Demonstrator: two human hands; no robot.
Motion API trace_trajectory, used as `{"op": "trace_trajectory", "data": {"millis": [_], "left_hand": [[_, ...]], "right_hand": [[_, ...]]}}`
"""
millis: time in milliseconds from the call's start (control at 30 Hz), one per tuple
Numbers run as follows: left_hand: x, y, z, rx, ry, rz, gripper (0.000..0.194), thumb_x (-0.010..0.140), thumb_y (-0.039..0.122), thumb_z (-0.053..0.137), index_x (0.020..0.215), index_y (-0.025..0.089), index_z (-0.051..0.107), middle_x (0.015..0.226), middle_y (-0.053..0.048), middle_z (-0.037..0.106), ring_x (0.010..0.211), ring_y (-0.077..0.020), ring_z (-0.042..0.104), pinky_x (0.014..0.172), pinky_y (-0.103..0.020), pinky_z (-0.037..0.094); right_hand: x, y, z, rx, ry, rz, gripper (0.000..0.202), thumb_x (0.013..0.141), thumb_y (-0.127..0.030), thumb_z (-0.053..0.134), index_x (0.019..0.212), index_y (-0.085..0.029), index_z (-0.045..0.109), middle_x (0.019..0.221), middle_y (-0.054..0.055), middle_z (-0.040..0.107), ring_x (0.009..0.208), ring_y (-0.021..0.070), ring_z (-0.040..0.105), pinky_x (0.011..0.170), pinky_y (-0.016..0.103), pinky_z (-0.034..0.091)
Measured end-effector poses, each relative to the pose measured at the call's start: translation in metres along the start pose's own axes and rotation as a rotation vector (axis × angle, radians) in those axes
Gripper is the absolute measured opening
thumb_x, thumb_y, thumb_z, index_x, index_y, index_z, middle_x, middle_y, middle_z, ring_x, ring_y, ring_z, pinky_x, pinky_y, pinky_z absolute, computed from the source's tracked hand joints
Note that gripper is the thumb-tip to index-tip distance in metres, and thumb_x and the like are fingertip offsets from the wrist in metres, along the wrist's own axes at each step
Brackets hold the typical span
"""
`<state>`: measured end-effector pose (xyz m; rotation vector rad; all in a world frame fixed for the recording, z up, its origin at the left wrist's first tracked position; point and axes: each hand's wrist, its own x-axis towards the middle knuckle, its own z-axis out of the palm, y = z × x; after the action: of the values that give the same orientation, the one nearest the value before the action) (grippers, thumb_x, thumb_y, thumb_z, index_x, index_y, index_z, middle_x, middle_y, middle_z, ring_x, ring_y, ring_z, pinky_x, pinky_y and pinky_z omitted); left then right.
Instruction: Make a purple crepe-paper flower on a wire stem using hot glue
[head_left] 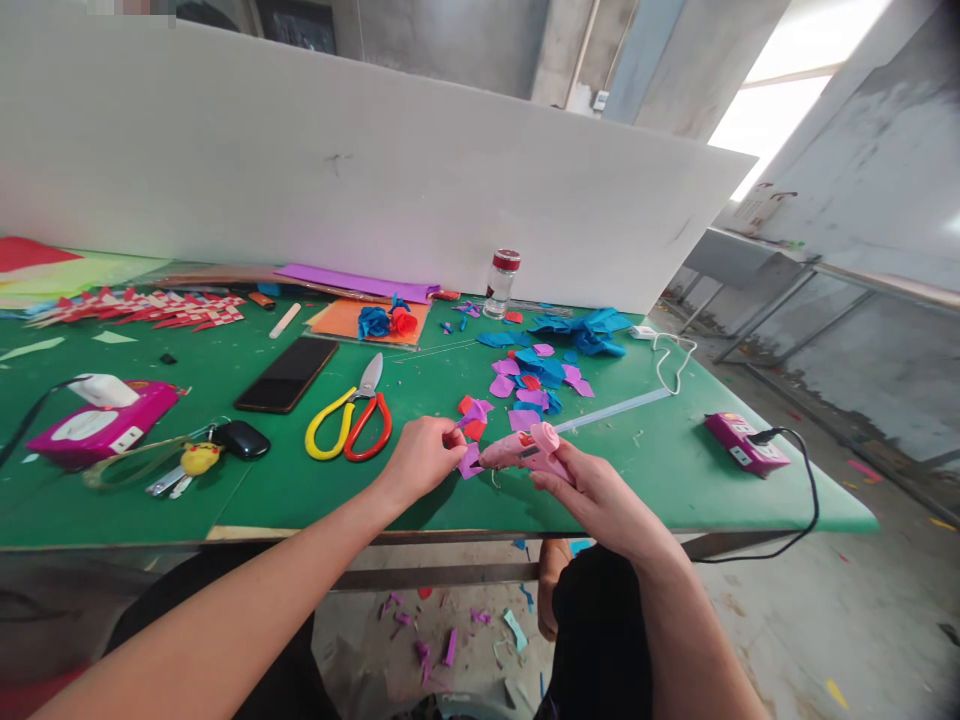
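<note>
My right hand (592, 490) is wrapped round a pink glue gun (517, 450), whose tip points left; a clear glue stick (611, 411) sticks out behind it. The tip is close to a purple paper petal (469, 461). My left hand (429, 452) is closed in a pinch at a small purple paper piece (474, 413), with red paper beside it. Beyond the gun lie several purple, red and blue petals (531, 397) in a loose group.
Scissors (360, 410), a black phone (288, 374), keys and a pink power block (112, 425) lie left on the green table (315, 500). A glass jar (501, 285) and paper flowers (386, 321) stand behind. Another power block (746, 443) with its cable is right.
</note>
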<state>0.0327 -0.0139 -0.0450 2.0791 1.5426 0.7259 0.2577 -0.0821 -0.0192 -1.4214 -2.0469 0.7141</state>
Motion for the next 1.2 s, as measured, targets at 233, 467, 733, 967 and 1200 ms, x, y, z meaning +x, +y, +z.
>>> {"op": "trace_trajectory", "data": {"millis": [233, 467, 733, 967, 1200], "left_hand": [[-0.0001, 0.0023, -0.0015, -0.004, -0.014, -0.020, 0.015, 0.066, 0.014, 0.058, 0.063, 0.019, 0.071, 0.060, -0.002, 0.069, 0.062, -0.0176, 0.061, 0.060, -0.026, 0.040], [0.0001, 0.0016, -0.0009, 0.018, -0.006, -0.005, 0.015, 0.067, 0.014, 0.058, 0.063, 0.018, 0.071, 0.062, -0.002, 0.071, 0.062, -0.0174, 0.062, 0.062, -0.026, 0.040], [0.0004, 0.0004, -0.0011, 0.009, -0.009, 0.007, 0.014, 0.068, 0.015, 0.059, 0.063, 0.018, 0.071, 0.060, -0.002, 0.070, 0.061, -0.0173, 0.061, 0.061, -0.026, 0.040], [0.0003, -0.0002, 0.0001, 0.002, -0.006, 0.016, 0.014, 0.068, 0.014, 0.058, 0.062, 0.018, 0.070, 0.061, -0.002, 0.069, 0.060, -0.0168, 0.060, 0.059, -0.026, 0.038], [0.0001, -0.0011, -0.0005, 0.000, -0.007, 0.013, 0.013, 0.067, 0.014, 0.058, 0.062, 0.018, 0.069, 0.059, -0.002, 0.068, 0.060, -0.0169, 0.060, 0.060, -0.026, 0.038]], "right_hand": [[0.0008, 0.0020, 0.0021, 0.018, -0.005, -0.006, 0.030, 0.092, -0.037, 0.048, 0.116, -0.023, 0.058, 0.099, 0.004, 0.071, 0.085, 0.0230, 0.065, 0.073, 0.031, 0.049], [0.0009, 0.0044, 0.0017, -0.002, -0.008, -0.009, 0.027, 0.092, -0.034, 0.048, 0.115, -0.022, 0.058, 0.099, 0.004, 0.072, 0.084, 0.0219, 0.066, 0.072, 0.029, 0.048], [0.0003, 0.0015, 0.0008, 0.018, -0.005, -0.004, 0.036, 0.092, -0.034, 0.047, 0.126, -0.023, 0.053, 0.107, 0.005, 0.070, 0.093, 0.0229, 0.066, 0.078, 0.030, 0.049], [-0.0004, 0.0007, -0.0024, -0.012, 0.010, 0.000, 0.032, 0.092, -0.031, 0.047, 0.122, -0.024, 0.056, 0.101, 0.003, 0.071, 0.085, 0.0214, 0.066, 0.073, 0.028, 0.048], [-0.0006, 0.0020, -0.0040, -0.035, 0.030, -0.028, 0.035, 0.094, -0.032, 0.045, 0.127, -0.023, 0.053, 0.093, 0.002, 0.071, 0.078, 0.0202, 0.064, 0.070, 0.027, 0.046]]}}
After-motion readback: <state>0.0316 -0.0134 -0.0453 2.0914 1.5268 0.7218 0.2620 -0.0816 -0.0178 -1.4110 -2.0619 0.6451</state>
